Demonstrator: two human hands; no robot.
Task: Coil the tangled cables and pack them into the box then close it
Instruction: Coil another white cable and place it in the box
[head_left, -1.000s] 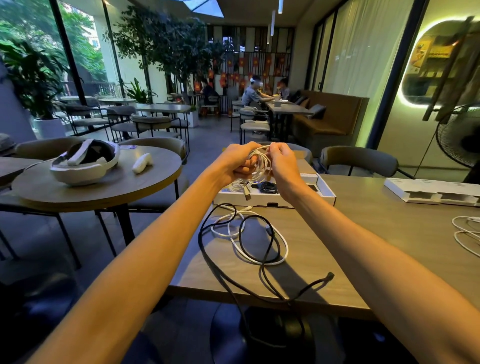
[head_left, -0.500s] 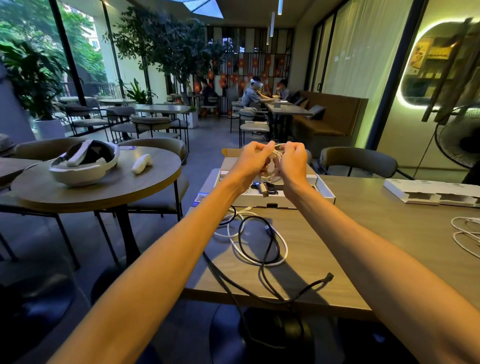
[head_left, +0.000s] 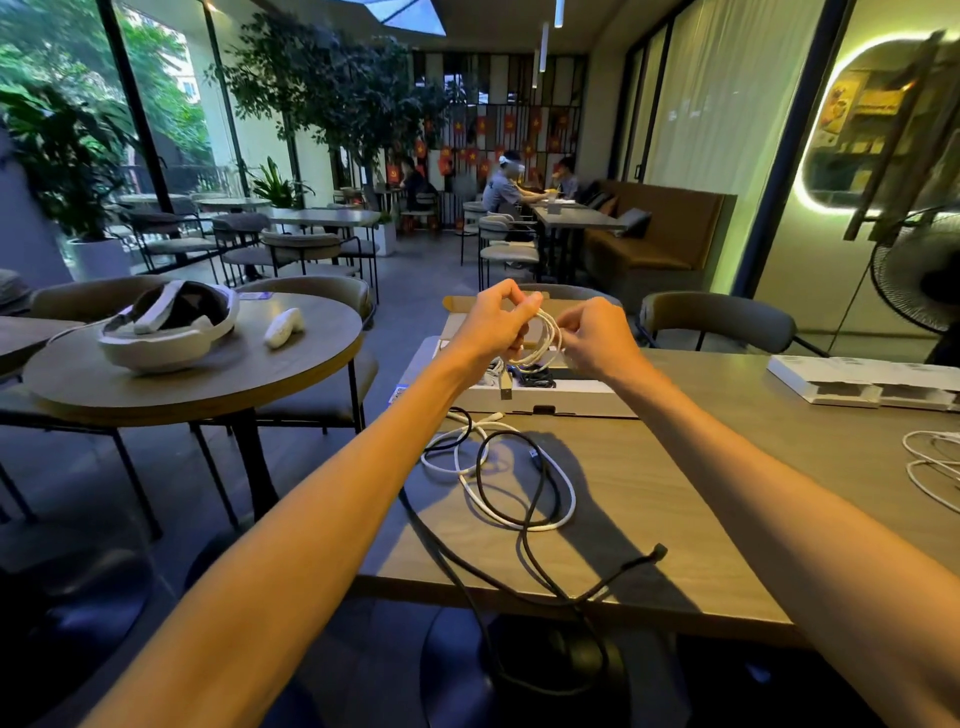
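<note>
Rectangular table (head_left: 727, 467) bore an open white box (head_left: 571, 402); on a round table (head_left: 208, 374) well left of the box sat a white headset (head_left: 166, 327) and a controller (head_left: 283, 327). Just nearer than the box, a black cable (head_left: 522, 540) and a white cable (head_left: 571, 499) lay tangled together. Above the box, left hand (head_left: 493, 322) and right hand (head_left: 597, 338) each pinched a small white coil (head_left: 555, 332) between curled fingers; the print on a blue label (head_left: 399, 393) just left of the box was too small to read.
</note>
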